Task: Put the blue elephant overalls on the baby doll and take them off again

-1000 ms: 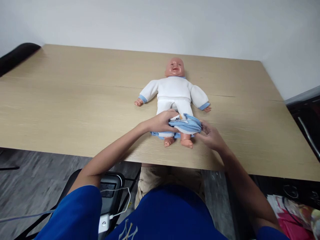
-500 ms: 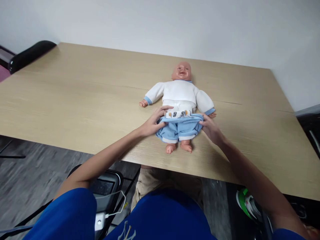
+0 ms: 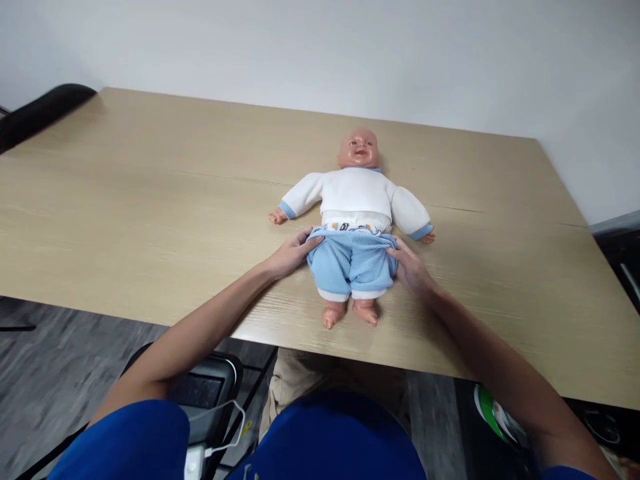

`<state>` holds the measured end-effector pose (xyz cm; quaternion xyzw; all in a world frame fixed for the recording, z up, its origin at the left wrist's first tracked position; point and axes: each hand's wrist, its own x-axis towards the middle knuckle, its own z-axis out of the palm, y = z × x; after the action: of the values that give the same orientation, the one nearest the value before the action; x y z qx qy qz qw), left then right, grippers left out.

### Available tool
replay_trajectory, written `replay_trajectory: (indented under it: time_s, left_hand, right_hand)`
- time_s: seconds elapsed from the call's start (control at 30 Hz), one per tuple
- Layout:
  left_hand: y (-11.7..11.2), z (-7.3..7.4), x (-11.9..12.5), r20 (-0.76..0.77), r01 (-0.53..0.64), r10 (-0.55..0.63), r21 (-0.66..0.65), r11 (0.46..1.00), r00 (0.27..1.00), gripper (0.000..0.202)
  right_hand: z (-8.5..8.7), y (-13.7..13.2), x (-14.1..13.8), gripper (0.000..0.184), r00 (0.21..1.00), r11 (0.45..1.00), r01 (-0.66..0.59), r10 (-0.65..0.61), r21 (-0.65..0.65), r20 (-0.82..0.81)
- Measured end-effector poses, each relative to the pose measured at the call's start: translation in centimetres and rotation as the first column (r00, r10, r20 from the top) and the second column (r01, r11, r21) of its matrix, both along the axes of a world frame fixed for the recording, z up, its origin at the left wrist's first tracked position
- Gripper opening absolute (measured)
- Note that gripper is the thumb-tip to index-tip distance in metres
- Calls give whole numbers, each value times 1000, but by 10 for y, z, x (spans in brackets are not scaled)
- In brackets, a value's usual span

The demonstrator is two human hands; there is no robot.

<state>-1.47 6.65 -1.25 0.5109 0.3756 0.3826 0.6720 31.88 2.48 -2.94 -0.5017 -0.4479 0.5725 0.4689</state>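
Note:
A baby doll [image 3: 357, 190] in a white top with blue cuffs lies face up on the table, its feet towards me. Light blue pants [image 3: 353, 260] with white hems cover its legs, the waistband just below a strip of printed diaper [image 3: 345, 227]. My left hand [image 3: 293, 253] pinches the waistband at the left hip, thumb on top. On the opposite hip, my right hand [image 3: 409, 263] grips the other side of the waistband. The fingers of both hands are partly hidden by the cloth.
The wooden table [image 3: 190, 213] reaches back to a white wall. A black chair back [image 3: 47, 113] stands at its left end. Below the front edge, at the left, are a black device [image 3: 205, 387] and a white adapter with a cable [image 3: 195, 461].
Both hands have pulled the pants up towards the doll's waist. Less of the diaper shows now, and the waistband sits higher on the doll.

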Motion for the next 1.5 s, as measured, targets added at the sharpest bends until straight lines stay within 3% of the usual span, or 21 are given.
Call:
replay_trajectory:
  time_s: [0.1, 0.27, 0.4, 0.6, 0.67, 0.8, 0.93, 1.03, 1.13, 1.2, 1.3, 1.37, 1.43, 1.5]
  left_hand:
    - [6, 0, 1, 34, -15, 16, -8, 1000, 999, 67]
    - [12, 8, -4, -19, 34, -33, 53, 998, 999, 66]
    - [13, 17, -8, -17, -4, 7, 209, 978, 1000, 58]
    - [41, 19, -5, 62, -66, 42, 481, 874, 997, 59]
    - [56, 20, -1, 82, -41, 2, 468, 883, 997, 65]
    - [79, 21, 8, 87, 3, -33, 321, 947, 996, 78]
    - [81, 13, 6, 9, -86, 87, 280, 956, 996, 82]
    - [77, 8, -1, -101, -45, 80, 312, 949, 992, 79]
    - [75, 11, -4, -190, 36, 41, 387, 921, 981, 73]
    - [75, 17, -2, -218, 65, 32, 423, 904, 975, 71]
    - [77, 29, 3, -212, 82, 18, 456, 886, 977, 68]
    - [80, 37, 6, -201, 110, -19, 454, 884, 979, 63]
    - [85, 42, 9, -184, 130, -56, 418, 899, 981, 56]
    - [91, 42, 13, -153, 102, -49, 363, 926, 987, 56]
  right_hand:
    - [-2, 1, 4, 59, 999, 999, 25, -26, 34, 36]
    - [7, 2, 17, 37, 990, 989, -13, -8, 148, 141]
    - [25, 3, 21, 32, 969, 957, -73, 3, 279, 245]
    - [53, 21, 9, 31, 930, 872, -234, 71, 430, 362]
    - [56, 36, 4, 29, 936, 867, -248, 100, 431, 337]
    - [49, 66, 3, 35, 971, 928, -148, 71, 342, 226]
    - [30, 79, 16, 49, 977, 972, -112, 70, 207, 200]
    - [18, 74, 24, 57, 971, 975, -134, 94, 175, 219]
    - [13, 64, 22, 62, 972, 964, -155, 109, 214, 210]
    - [16, 60, 15, 61, 962, 942, -113, 24, 315, 273]
    - [27, 59, 2, 54, 907, 858, -75, -153, 509, 392]
    - [35, 64, -4, 50, 897, 817, -86, -186, 570, 401]
    - [41, 74, -8, 48, 910, 816, -83, -171, 573, 377]
    - [46, 85, -8, 52, 926, 850, -80, -129, 521, 354]
